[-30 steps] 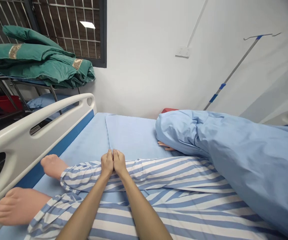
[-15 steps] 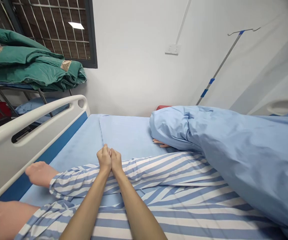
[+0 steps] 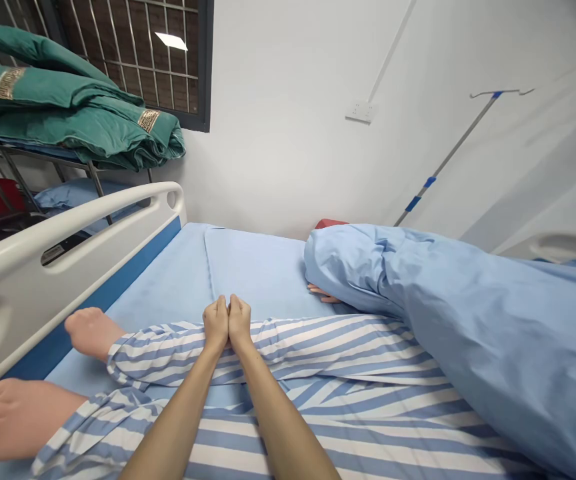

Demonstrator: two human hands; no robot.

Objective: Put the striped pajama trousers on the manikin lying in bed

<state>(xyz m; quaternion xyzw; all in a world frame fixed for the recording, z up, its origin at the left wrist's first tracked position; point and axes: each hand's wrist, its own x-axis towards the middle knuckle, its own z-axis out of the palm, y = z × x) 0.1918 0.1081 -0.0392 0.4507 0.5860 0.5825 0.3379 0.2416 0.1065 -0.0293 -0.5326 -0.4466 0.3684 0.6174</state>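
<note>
My left hand point(image 3: 216, 323) and my right hand point(image 3: 239, 321) are side by side and touching, both closed into fists. They are over the far leg of a pair of blue-and-white striped trousers point(image 3: 328, 340), near the shin. What the curled fingers hold, if anything, is hidden. The trousers are on a lying figure whose smooth pink feet, a far foot point(image 3: 93, 333) and a near foot point(image 3: 23, 419), look like a manikin's. A light blue quilt point(image 3: 448, 300) is bunched over the upper body. From under its edge a pink hand point(image 3: 323, 293) shows its fingers.
A light blue sheet point(image 3: 258, 260) covers the bed. At the left stands a cream bed end board point(image 3: 93, 217). Beyond it, folded green bedding point(image 3: 93, 127) lies on a metal frame. A drip pole point(image 3: 448, 160) leans in view by the wall, near a red object point(image 3: 331, 223).
The view has shifted a little, so the bed and wall appear slightly moved. My two fists remain together over the far leg, now more evenly side by side.
</note>
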